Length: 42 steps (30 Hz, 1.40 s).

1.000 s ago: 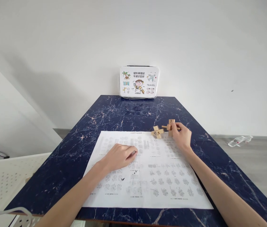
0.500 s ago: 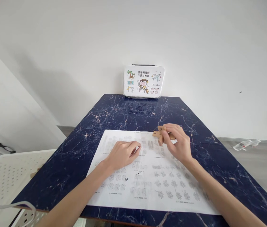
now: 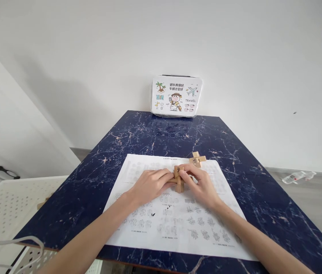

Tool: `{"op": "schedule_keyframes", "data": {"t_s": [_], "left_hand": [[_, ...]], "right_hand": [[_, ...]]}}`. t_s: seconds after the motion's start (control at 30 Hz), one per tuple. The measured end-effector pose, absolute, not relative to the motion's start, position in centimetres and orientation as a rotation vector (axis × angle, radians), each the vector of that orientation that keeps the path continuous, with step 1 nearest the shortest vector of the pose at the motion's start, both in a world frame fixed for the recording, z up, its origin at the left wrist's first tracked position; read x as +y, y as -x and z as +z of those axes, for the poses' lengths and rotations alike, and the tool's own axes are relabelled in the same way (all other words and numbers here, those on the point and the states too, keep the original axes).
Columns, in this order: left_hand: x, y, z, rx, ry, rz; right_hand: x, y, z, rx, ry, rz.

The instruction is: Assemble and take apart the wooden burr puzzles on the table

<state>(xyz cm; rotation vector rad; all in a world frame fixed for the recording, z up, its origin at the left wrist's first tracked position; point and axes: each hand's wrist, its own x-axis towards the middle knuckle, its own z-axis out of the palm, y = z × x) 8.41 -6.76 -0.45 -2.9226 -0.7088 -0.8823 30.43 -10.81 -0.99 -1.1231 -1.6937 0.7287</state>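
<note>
Right grip (image 3: 202,184): wooden cross (image 3: 179,185), bar (image 3: 172,180) sideways

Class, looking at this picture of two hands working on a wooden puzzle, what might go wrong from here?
The interlocking wooden puzzle between the left hand and right hand might come apart if its pieces shift. The right hand might also bump the cross-shaped wooden puzzle lying just beyond it, at the far edge of the printed sheet.

Both hands (image 3: 151,185) gripping a wooden cluster (image 3: 179,186), printed sheet (image 3: 206,243) beneath, second cluster (image 3: 196,160) beyond, blue marbled tabletop (image 3: 166,139)
</note>
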Motion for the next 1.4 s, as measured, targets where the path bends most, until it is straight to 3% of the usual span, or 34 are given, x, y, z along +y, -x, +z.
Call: {"op": "schedule_keyframes", "data": {"t_s": [0.6, 0.8, 1.2, 1.4], "left_hand": [[-6.9, -8.5, 1.0, -1.306, 3.159, -0.907], [-6.9, -8.3, 1.0, -1.227, 3.206, -0.761], [-6.8, -8.4, 0.4, -1.034, 3.068, -0.974], [-7.2, -8.4, 1.0, -1.174, 3.237, -0.996]], "right_hand": [[-10.4, -30.6, -1.6, -1.766, 1.278, 0.732], [-10.9, -30.3, -1.7, -1.859, 1.173, 0.732], [-11.0, -30.4, -0.8, -1.908, 1.1, 0.755], [-11.1, -30.5, -1.7, -1.926, 1.048, 0.561]]}}
